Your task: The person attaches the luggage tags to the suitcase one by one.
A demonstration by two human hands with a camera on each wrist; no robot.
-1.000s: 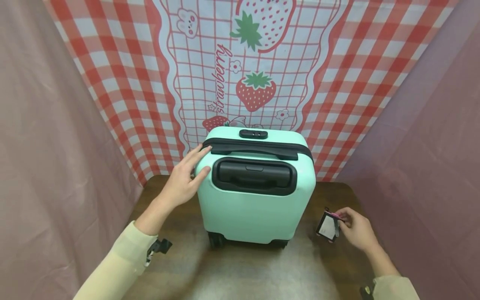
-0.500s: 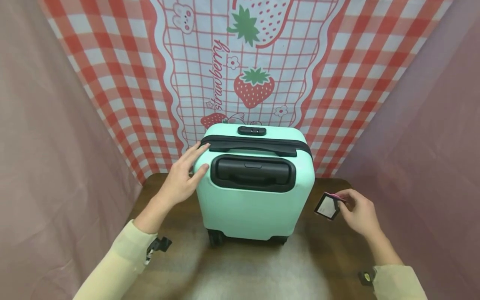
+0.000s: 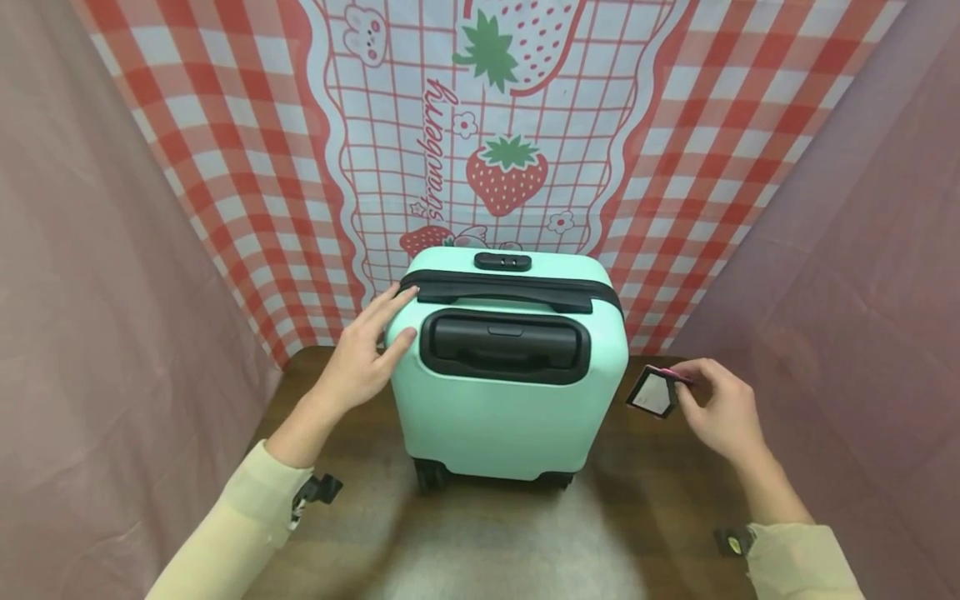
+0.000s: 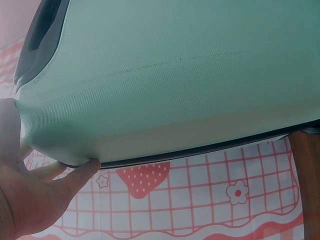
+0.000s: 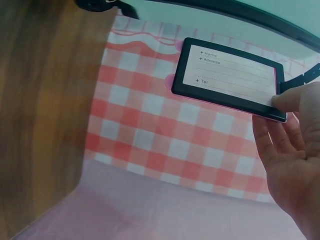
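Observation:
A mint-green suitcase [image 3: 502, 429] stands upright on the table, its black carry handle [image 3: 502, 292] lying flat along the top and its trolley handle [image 3: 506, 340] pushed down in a recess. My left hand [image 3: 356, 358] rests on its upper left corner with fingers extended; the left wrist view has the fingertips at the black seam [image 4: 165, 159]. To the right of the case, my right hand [image 3: 723, 408] pinches a luggage tag [image 5: 227, 77] between thumb and fingers. The tag has a black frame, a white card printed with Name, Address and Tel, and a black strap [image 5: 300, 80].
The brown wooden table [image 3: 480, 542] runs in front of the suitcase and to both sides. Behind it hangs a red-checked strawberry cloth [image 3: 262, 125]. Pink curtains [image 3: 112, 292] close in the left and right sides. A combination lock [image 3: 502, 262] sits on the case top.
My right hand has risen away from the table with the luggage tag, moving upward in the head view beside the suitcase. The left hand stays on the corner. The head view has shifted slightly.

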